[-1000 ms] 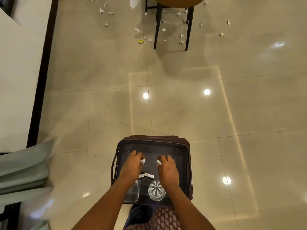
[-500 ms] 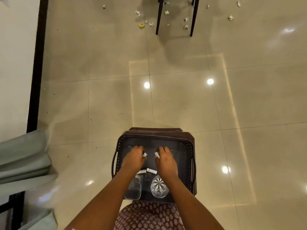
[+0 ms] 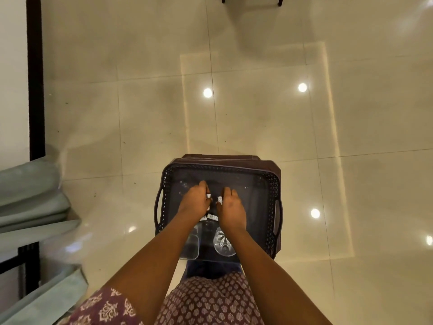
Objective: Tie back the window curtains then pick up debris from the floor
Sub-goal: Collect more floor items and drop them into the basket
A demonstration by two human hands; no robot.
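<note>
Glossy cream floor tiles [image 3: 257, 118] are seen under a dark perforated tray [image 3: 269, 181]. Small white paper scraps [image 3: 208, 196] are pinched in curled fingers of the left hand [image 3: 194, 200] and the right hand [image 3: 230, 207], both held over the tray. More scraps [image 3: 212, 216] are seen just behind the fingers, two clear glass dishes [image 3: 222, 242] nearer the wrists. Green curtains [image 3: 30, 198] are bunched far left.

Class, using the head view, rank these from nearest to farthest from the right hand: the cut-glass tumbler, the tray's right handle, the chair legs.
From the right hand:
1. Cut-glass tumbler, just below the wrist, in the tray.
2. Tray's right handle, at the right rim.
3. Chair legs, far at the top edge.
</note>
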